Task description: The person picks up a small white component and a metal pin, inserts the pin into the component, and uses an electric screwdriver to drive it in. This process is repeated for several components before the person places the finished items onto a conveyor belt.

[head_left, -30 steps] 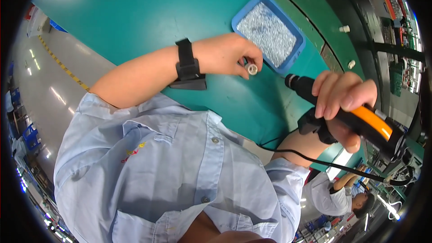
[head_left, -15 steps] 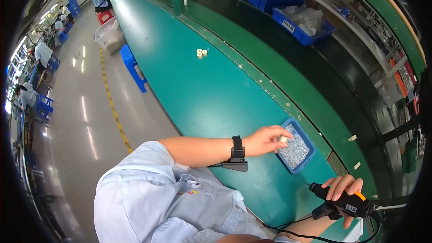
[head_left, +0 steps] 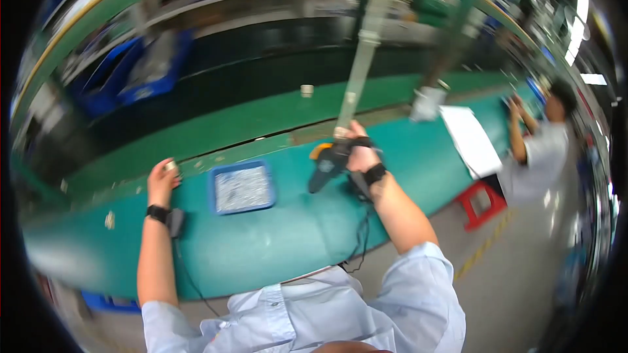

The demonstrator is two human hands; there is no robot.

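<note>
My left hand (head_left: 161, 182) is closed, pinching a small cream-white cylindrical piece (head_left: 171, 166) at its fingertips, over the far side of the table. Beside it to the right lies a blue tray (head_left: 243, 210) filled with many tiny silvery metal pieces (head_left: 243, 187), likely screws but too small to be sure. My right hand (head_left: 360, 151) grips a black electric screwdriver (head_left: 326, 171) with an orange band. Its tip points down toward the table, to the right of the tray and apart from it. Motion blurs the picture.
Several cream pieces (head_left: 110, 220) stand on the green table (head_left: 288, 235) at left. Another white piece (head_left: 307, 91) sits on the green ledge beyond. Blue bins (head_left: 154, 85) are at back left. White sheets (head_left: 471, 140), a red stool (head_left: 481, 204) and a seated co-worker (head_left: 540, 157) are at right.
The view has swung to the right, bringing a co-worker into sight. My left hand, with the cream piece, has moved from over the tray to its left. My right hand still holds the screwdriver.
</note>
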